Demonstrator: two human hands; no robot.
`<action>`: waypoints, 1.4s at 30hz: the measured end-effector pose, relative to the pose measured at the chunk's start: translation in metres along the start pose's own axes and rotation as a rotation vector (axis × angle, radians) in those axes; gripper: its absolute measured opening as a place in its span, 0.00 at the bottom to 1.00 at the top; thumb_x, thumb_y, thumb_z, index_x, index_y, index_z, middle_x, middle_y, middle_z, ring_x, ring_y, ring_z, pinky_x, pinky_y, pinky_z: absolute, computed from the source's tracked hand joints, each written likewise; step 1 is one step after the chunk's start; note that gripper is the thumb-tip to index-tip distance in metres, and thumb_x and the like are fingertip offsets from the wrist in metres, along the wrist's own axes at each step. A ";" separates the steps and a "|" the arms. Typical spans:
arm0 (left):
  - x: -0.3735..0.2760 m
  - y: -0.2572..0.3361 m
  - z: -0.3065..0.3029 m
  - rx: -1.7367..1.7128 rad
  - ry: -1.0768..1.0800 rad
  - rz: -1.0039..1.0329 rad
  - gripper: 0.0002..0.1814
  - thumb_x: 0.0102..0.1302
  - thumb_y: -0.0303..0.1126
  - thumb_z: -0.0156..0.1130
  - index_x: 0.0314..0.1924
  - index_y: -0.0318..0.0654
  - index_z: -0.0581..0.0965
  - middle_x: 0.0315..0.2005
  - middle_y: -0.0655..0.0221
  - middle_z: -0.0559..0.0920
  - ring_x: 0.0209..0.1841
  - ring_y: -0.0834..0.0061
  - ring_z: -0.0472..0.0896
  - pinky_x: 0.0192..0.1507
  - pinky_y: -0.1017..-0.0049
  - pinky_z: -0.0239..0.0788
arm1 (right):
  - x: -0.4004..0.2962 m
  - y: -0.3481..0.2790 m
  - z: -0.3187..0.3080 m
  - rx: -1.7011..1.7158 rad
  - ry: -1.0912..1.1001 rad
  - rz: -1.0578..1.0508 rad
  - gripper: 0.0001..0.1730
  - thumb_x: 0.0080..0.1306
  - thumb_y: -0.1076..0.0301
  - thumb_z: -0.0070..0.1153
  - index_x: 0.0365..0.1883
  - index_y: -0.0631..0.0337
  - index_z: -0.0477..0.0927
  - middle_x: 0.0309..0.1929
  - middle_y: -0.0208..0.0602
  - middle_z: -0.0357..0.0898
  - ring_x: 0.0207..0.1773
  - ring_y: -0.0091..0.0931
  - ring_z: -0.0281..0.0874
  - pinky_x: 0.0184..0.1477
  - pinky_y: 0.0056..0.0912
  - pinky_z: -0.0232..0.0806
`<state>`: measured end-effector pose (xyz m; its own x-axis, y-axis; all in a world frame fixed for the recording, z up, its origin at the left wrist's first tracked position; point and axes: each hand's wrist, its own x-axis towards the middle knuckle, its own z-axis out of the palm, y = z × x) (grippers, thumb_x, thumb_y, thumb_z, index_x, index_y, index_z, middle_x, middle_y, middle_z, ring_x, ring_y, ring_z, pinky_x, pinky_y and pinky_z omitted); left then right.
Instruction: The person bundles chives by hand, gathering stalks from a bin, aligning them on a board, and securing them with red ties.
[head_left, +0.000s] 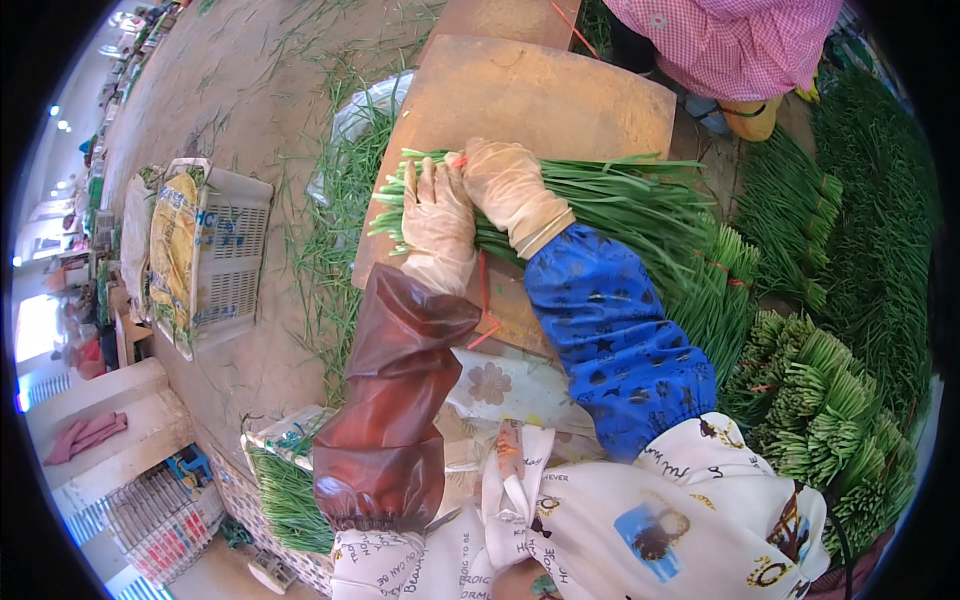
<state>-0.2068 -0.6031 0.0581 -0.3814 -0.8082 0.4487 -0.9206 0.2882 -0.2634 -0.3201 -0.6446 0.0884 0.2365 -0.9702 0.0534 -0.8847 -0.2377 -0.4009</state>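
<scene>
A loose bundle of garlic chives (622, 195) lies across a worn wooden board (540, 97), its pale cut ends to the left and its leaves spreading right. My left hand (441, 217), in a thin cream glove, rests over the stalks near the cut ends, fingers stretched across them. Just beside it, touching, my right hand (510, 187) in a similar glove is curled around the bundle. A bit of red tie shows between the hands, at the right fingertips. Below the bundle, a red strip (486, 300) hangs over the board. The stalks under my palms are hidden.
Tied chive bundles (817, 397) are stacked at the right, beside a large heap of loose greens (870, 225). Trimmed leaves (330, 225) litter the floor left of the board. A white plastic crate (232, 255) stands farther left. Another person in a pink checked garment (742, 45) is at the upper right.
</scene>
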 end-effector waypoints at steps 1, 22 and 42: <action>-0.006 0.004 -0.005 -0.020 0.017 -0.041 0.21 0.57 0.28 0.49 0.52 0.33 0.71 0.44 0.59 0.75 0.56 0.58 0.69 0.64 0.55 0.52 | -0.005 -0.006 -0.005 -0.011 -0.001 -0.015 0.13 0.62 0.61 0.44 0.34 0.60 0.75 0.28 0.47 0.79 0.33 0.37 0.79 0.35 0.40 0.68; -0.085 0.002 -0.097 -0.856 -0.522 0.337 0.22 0.42 0.21 0.54 0.43 0.39 0.75 0.30 0.63 0.77 0.35 0.58 0.77 0.37 0.65 0.70 | -0.034 0.003 0.016 0.408 0.421 -0.141 0.12 0.54 0.71 0.51 0.39 0.50 0.76 0.32 0.34 0.79 0.36 0.37 0.75 0.39 0.39 0.67; -0.100 -0.003 -0.064 -1.088 -0.376 0.224 0.10 0.48 0.22 0.60 0.34 0.36 0.77 0.29 0.63 0.79 0.34 0.58 0.76 0.37 0.66 0.69 | -0.032 0.000 0.015 0.390 0.391 -0.121 0.11 0.54 0.68 0.52 0.37 0.48 0.75 0.32 0.35 0.79 0.38 0.38 0.74 0.39 0.41 0.66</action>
<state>-0.1715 -0.4899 0.0682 -0.6631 -0.7320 0.1564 -0.4915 0.5834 0.6466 -0.3216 -0.6132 0.0733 0.0946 -0.9002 0.4250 -0.6289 -0.3850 -0.6755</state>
